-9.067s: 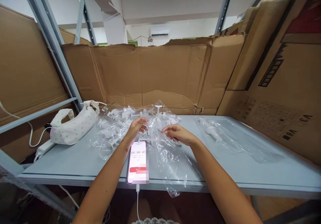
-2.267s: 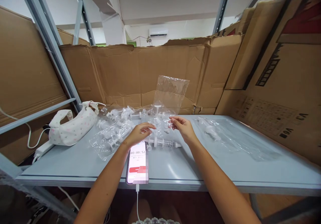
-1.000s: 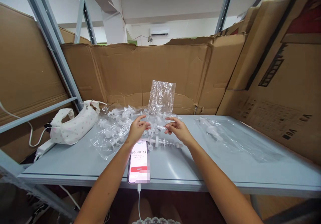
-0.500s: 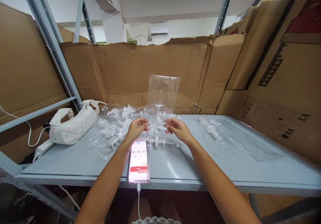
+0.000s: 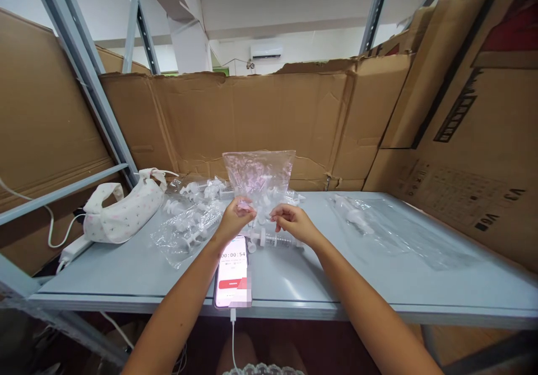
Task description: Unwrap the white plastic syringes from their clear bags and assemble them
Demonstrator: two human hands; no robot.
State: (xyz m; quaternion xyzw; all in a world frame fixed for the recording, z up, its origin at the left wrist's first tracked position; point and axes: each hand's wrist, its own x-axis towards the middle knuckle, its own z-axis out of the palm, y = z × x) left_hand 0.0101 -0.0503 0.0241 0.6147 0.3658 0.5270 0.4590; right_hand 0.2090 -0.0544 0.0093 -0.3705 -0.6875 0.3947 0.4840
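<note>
My left hand [image 5: 239, 216] and my right hand [image 5: 292, 221] are closed in pinches, facing each other above the shelf. Between them they hold the near edge of a clear plastic bag [image 5: 258, 170], which stands up and spreads out behind the fingers. The exact grip is partly hidden by the see-through film. Just below the hands lies a clear syringe-like tube with a spring and a white plunger [image 5: 277, 239]. Left of my left hand is a heap of white and clear plastic parts, some in clear bags [image 5: 191, 221].
A phone [image 5: 232, 271] showing a running timer lies at the front edge, its cable hanging down. To the right rests a flat clear bag [image 5: 378, 229] with a white part in it. A white cloth item [image 5: 121, 212] sits at left. Cardboard [image 5: 252, 111] walls the back.
The clear bag has tipped lower and spread wider to the left. My hands have come slightly closer together and a little lower.
</note>
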